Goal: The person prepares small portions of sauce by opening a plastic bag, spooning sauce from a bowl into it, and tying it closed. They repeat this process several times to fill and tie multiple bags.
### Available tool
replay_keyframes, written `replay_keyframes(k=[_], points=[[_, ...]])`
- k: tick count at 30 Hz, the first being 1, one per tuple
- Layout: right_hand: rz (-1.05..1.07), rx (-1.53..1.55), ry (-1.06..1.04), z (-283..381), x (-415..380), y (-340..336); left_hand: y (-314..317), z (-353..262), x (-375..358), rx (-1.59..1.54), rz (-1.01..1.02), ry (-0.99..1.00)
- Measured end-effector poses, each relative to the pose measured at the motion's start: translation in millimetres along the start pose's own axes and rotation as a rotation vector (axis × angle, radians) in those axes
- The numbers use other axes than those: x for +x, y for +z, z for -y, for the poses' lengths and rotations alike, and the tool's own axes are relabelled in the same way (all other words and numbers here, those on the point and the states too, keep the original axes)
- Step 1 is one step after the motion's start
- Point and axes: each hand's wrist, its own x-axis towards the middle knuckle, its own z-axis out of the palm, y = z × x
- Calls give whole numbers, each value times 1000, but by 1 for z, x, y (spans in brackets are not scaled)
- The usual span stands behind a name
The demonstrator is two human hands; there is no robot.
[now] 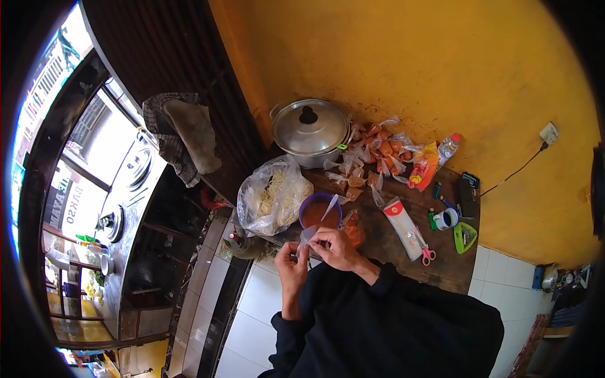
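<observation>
My left hand and my right hand meet at the table's near edge. Between their pinched fingertips is a small clear plastic bag; its contents are hard to make out. Just beyond stands a purple bowl of reddish-brown sauce, with a pale spoon leaning in it. Beside my right hand lies a filled bag of orange-red sauce. Left of the bowl sits a large clear bag of noodles.
A lidded metal pot stands by the wall, next to many sauce bags. Rightward are a pack of plastic bags, pink scissors, a mug, a green tray and a bottle. A gas cylinder is below the table.
</observation>
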Motion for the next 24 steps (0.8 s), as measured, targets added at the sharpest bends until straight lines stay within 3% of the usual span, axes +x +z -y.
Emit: replay_keyframes(k=[1,5,11,14,21,23,24], points=[[-63,-59,31,0,0,0,4,1,0,182,-70,67],[-147,-95,18,-10,-3,3,17,-9,-3,346,-154,157],[-220,-160,-23,-29,-5,9,14,-1,-2,434,-82,195],[-208,143,221,-27,-7,14,16,-2,-1,409,-149,206],[-194,335,234,-29,-8,24,11,13,7,312,-254,141],[-169,760,422,-29,-8,26,10,24,10,-89,-250,87],[-168,760,421,-30,-8,23,10,26,11,-90,-251,88]])
